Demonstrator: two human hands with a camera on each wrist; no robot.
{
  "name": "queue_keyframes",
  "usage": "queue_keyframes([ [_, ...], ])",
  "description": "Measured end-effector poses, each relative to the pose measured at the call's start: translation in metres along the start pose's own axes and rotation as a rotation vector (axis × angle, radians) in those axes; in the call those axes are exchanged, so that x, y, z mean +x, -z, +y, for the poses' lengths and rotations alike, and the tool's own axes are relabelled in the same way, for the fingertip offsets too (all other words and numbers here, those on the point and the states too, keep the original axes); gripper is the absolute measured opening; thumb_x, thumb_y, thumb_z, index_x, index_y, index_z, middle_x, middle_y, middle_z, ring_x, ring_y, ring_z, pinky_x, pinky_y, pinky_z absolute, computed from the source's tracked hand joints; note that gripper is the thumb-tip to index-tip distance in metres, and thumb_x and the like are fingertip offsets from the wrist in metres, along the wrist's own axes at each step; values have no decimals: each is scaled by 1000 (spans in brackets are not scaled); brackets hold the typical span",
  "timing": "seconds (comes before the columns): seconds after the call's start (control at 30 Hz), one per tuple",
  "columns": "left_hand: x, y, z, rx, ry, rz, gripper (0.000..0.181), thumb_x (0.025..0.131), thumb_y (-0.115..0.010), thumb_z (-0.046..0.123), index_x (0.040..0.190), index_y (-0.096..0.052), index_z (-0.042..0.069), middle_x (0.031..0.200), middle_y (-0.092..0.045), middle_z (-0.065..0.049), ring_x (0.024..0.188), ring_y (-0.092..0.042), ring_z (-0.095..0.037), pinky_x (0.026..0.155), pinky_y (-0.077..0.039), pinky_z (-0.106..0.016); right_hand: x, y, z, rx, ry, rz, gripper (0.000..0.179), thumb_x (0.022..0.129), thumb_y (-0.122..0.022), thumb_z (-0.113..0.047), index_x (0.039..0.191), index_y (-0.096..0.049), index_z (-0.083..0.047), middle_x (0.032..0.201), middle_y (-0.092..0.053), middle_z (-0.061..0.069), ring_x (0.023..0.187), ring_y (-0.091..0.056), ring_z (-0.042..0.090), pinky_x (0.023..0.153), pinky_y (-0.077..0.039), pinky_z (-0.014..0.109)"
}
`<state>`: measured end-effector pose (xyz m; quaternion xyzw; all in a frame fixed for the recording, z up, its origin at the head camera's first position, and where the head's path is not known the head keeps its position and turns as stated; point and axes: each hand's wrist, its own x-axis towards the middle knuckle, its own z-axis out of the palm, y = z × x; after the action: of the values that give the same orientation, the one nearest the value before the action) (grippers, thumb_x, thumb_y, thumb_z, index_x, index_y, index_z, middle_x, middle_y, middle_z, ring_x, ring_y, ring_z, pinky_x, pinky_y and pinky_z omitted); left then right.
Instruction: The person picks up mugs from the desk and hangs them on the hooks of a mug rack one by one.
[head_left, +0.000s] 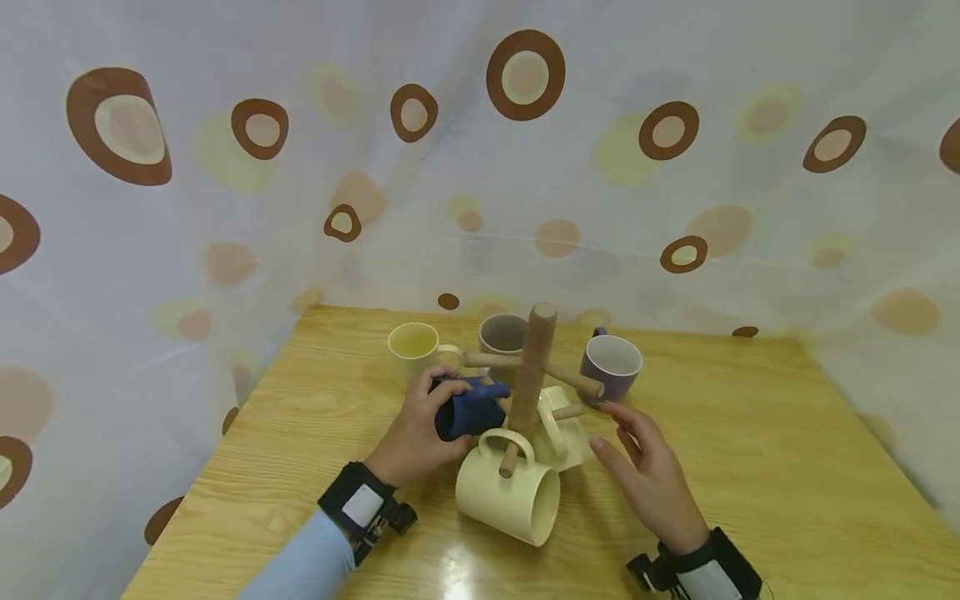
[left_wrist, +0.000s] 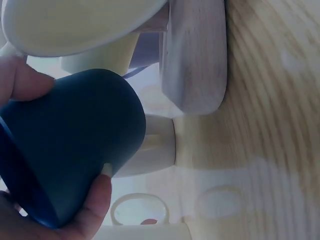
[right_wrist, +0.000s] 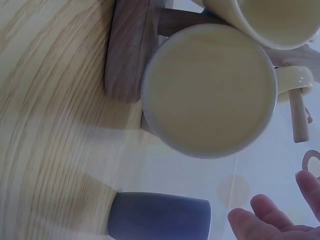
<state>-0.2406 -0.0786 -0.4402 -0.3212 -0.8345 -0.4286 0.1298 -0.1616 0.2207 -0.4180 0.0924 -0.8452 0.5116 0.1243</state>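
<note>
Pinching with thumb on one side and fingers on the other, the person's left grip (head_left: 418, 439) holds the blue mug (head_left: 480, 412), which lies tilted, near the middle of the frame, just left of the post of the wooden stand (head_left: 534, 367). Its handle is on top, close to a peg, but I cannot tell whether the peg already passes inside the handle. Right grip (head_left: 654, 477), in the lower right of the centre, holds nothing: the fingers are a little bent and spread apart from the thumb, near the second hung mug, and they seem not to touch it. As far as I can judge, the work is around the half. Two cream mugs are on the stand: the front mug (head_left: 491, 504), in the lower middle, hangs by its handle on a peg, and the side mug (head_left: 567, 440), to the right of the post, has also a peg through its handle. Blue mug is probably the third, not yet released. What is left would be the three mugs standing upright on the worktop (head_left: 750, 433) behind: the yellow mug (head_left: 409, 367) at left, the grey mug (head_left: 501, 335) behind the post, and the purple mug (head_left: 611, 383) at right.
</note>
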Motion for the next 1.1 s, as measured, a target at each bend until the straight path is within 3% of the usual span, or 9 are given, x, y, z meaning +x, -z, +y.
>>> queue_keyframes([
  [0.2,0,1,-1,-67,0,-110,69,62,-73,3,125,-50,19,141,-29,-14,125,-29,-24,92,-45,-50,4,3,5,-19,-6,-3,46,93,-58,-22,133,-45,-5,136,-44,11,129,-35,22,106,-31,46],
  [0.4,1,4,0,-33,-24,-204,68,70,-78,13,130,-47,21,145,-27,-13,131,-23,-23,97,-44,-50,8,4,11,-13,-2,-9,46,93,-59,-21,133,-44,-4,136,-44,13,129,-35,23,107,-31,49],
  [0.63,-2,3,1,29,-29,-223,74,69,-80,16,134,-44,18,144,-28,-13,131,-25,-24,97,-45,-49,29,10,22,-55,55,-9,45,93,-58,-20,131,-45,-1,132,-48,19,123,-41,29,104,-37,55],
  [0.73,-4,3,2,43,-39,-195,75,68,-81,17,134,-45,17,143,-30,-16,129,-26,-25,97,-45,-51,50,16,23,-157,110,20,41,93,-58,-19,128,-50,-1,125,-51,21,114,-46,31,94,-44,58],
  [0.87,-7,-3,3,40,-27,-168,77,69,-82,23,135,-43,19,143,-29,-17,131,-25,-26,97,-43,-53,84,25,23,-416,135,25,45,90,-61,-26,128,-51,-4,122,-50,26,105,-46,39,76,-47,55],
  [0.97,-9,-7,5,27,-6,-160,77,71,-80,27,137,-41,22,147,-25,-16,134,-21,-28,98,-41,-55,105,30,22,-628,74,-10,59,88,-61,-40,134,-47,-7,128,-45,30,106,-44,49,70,-49,59],
  [1.1,-10,-10,8,10,29,-146,79,71,-81,25,139,-39,27,151,-21,-10,136,-18,-29,98,-40,-58,125,32,19,-819,-75,-109,81,84,-54,-61,144,-35,-11,134,-39,34,105,-41,58,70,-48,67],
])
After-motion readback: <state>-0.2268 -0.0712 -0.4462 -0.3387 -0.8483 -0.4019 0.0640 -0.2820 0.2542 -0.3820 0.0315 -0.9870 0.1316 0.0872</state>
